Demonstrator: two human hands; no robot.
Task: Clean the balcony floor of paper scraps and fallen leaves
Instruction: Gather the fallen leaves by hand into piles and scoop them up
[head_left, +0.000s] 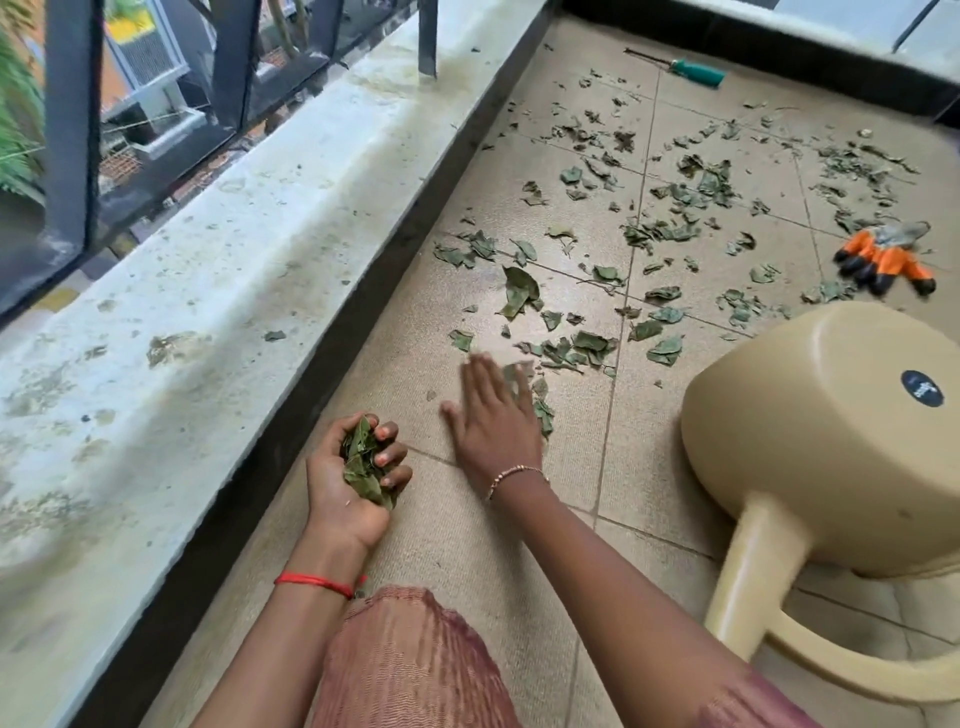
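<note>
Leaves in grip of left hand

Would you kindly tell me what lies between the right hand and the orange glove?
In the head view, scattered green leaves lie on the floor tiles between the right hand and the orange glove.

Quick count: one left hand, one right hand, two wristbands, one per wrist. One stool, one screwdriver. The gloves are heaped, one or two, can't tell. Loose leaves: dozens, too many to count, plus one bunch in the left hand.
</note>
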